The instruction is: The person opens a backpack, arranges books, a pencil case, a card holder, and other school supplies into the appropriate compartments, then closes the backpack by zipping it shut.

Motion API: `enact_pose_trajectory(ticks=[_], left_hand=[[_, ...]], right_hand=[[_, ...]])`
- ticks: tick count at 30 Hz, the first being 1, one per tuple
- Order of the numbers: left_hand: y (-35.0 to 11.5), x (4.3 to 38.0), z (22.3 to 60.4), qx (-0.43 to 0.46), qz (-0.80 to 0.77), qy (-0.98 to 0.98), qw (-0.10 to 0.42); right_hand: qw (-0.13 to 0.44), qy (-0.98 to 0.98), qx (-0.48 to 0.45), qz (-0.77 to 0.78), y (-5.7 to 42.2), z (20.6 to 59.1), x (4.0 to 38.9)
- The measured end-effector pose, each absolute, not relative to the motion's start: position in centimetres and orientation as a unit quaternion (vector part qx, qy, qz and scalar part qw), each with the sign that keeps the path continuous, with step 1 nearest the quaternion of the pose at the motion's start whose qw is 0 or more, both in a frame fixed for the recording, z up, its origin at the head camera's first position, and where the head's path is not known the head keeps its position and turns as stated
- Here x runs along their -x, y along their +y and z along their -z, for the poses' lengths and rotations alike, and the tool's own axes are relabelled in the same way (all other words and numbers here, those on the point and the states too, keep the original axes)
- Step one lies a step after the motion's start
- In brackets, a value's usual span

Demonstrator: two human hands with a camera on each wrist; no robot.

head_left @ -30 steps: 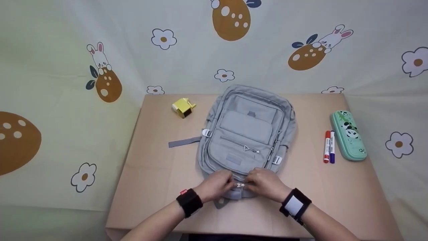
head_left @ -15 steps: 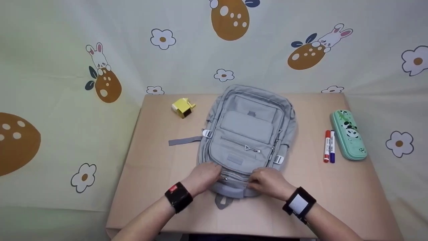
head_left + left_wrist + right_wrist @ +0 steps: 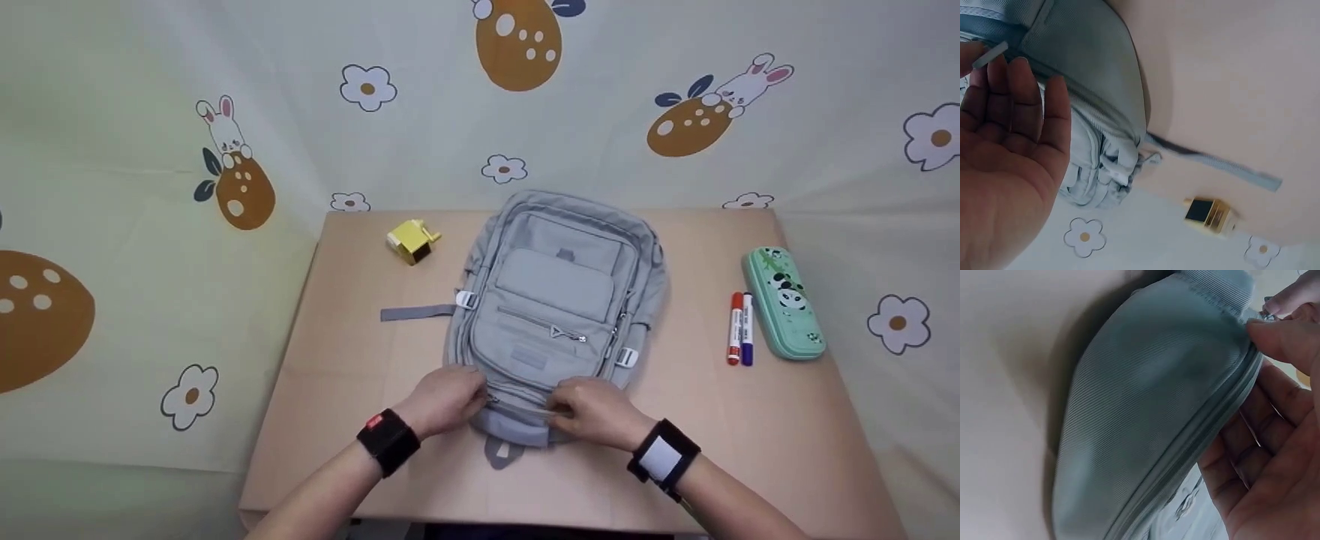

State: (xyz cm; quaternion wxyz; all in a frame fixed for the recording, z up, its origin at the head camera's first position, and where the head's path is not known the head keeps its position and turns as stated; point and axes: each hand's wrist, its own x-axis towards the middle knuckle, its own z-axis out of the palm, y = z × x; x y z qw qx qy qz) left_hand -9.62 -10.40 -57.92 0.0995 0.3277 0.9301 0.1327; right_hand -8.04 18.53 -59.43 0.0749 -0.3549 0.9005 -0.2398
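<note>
A grey backpack [image 3: 555, 281] lies front side up on the table, its top end toward the person. My left hand [image 3: 446, 397] pinches a zipper pull [image 3: 991, 55] between thumb and fingers, left of the middle of the main zipper [image 3: 517, 407]. On the other side, my right hand [image 3: 596, 409] pinches the bag's edge beside the zipper, its thumb on the fabric in the right wrist view. Behind the left hand, part of the zipper track is hidden. A small carry loop [image 3: 502, 452] sticks out below the bag.
A yellow pencil sharpener [image 3: 412, 241] stands at the back left. A strap [image 3: 418, 313] extends from the bag's left side. To the right lie a red marker [image 3: 735, 328], a blue-capped marker [image 3: 747, 330] and a green panda pencil case [image 3: 786, 304]. A patterned curtain surrounds the table [image 3: 337, 465].
My left hand has moved left along the zipper, away from the right hand, with the zipper pull. The right hand stays at nearly the same place on the bag's edge.
</note>
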Motion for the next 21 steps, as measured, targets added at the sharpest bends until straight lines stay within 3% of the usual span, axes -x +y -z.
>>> enact_pose_trajectory(ticks=[21], left_hand=[[-10.8,8.6,58.3,-0.307,-0.163,0.935,0.074]], right_hand=[[0.039,0.916,0.34,0.207,11.6,59.3,8.8]])
